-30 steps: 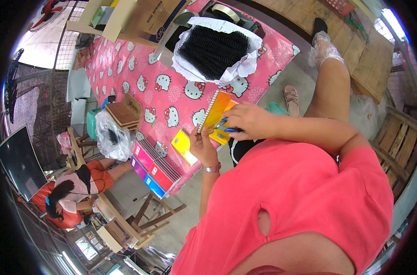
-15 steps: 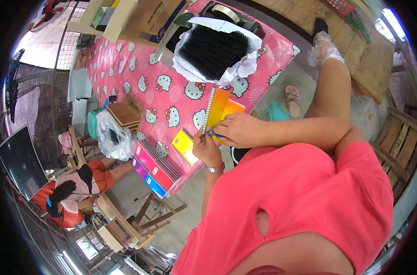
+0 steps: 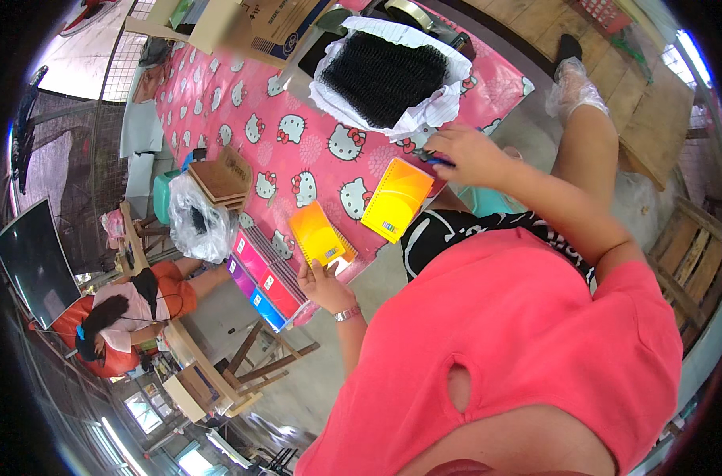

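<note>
The hands have parted: the left hand [image 3: 327, 287] has shifted toward the table's near left edge, and the right hand [image 3: 472, 155] has swung out to the right with the pliers [image 3: 438, 159]. An orange-yellow notebook [image 3: 396, 200], between the hands a moment ago, now lies on the table by itself.

The left fingertips rest on the lower end of a second notebook [image 3: 313, 232], which overlaps another beneath; whether they pinch it, I cannot tell. The right fingers are curled around the pliers' blue handles. Both covers bear small dark print near the lower end.

Just left stand stacks [image 3: 267, 278] in pink, purple, red and blue, with small white labels too tiny to read. The tablecloth [image 3: 329, 170] repeats a cat-face print. Beyond lie black coils [image 3: 385, 78] on white paper [image 3: 424, 119] and a carton [image 3: 277, 28] with dark block lettering and a round emblem. Farther left, a co-worker [image 3: 127, 317] sits near a dark screen [image 3: 39, 266].
</note>
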Tool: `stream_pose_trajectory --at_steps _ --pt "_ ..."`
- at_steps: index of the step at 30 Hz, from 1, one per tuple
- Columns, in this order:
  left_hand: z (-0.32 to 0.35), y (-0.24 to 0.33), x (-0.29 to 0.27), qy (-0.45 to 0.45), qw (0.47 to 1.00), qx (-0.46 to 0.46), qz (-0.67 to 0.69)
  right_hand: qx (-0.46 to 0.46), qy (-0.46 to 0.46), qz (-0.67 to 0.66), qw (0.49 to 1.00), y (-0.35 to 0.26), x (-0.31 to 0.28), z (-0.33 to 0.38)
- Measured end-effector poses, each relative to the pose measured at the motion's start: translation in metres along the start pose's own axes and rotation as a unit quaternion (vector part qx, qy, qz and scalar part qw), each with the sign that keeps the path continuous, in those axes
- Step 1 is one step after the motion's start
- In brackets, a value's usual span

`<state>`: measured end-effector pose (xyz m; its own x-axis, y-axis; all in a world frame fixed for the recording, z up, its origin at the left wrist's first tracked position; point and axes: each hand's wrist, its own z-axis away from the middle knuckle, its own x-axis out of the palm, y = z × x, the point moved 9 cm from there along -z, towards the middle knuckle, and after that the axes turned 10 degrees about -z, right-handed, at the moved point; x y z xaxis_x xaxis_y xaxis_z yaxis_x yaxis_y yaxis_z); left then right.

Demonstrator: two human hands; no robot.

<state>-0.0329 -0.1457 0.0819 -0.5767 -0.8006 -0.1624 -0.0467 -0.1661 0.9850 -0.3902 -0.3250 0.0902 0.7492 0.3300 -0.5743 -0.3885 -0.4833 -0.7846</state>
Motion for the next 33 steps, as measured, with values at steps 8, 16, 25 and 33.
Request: stream_pose_trajectory --at_steps 8,16,25,33 --pt "-0.010 -0.042 -0.043 0.074 0.921 0.056 -0.378 -0.176 0.054 0.109 0.977 -0.045 -0.002 -0.018" --pt "0.003 0.023 0.107 -0.120 0.862 0.332 -0.364 -0.004 0.220 0.159 0.962 -0.012 -0.056 -0.121" --pt "0.039 0.024 0.221 -0.362 0.761 0.305 -0.443 0.057 0.103 0.281 0.952 0.010 -0.037 -0.152" --pt "0.044 0.066 0.199 -0.400 0.835 0.202 -0.318 -0.025 0.209 0.140 0.967 -0.022 -0.070 -0.138"
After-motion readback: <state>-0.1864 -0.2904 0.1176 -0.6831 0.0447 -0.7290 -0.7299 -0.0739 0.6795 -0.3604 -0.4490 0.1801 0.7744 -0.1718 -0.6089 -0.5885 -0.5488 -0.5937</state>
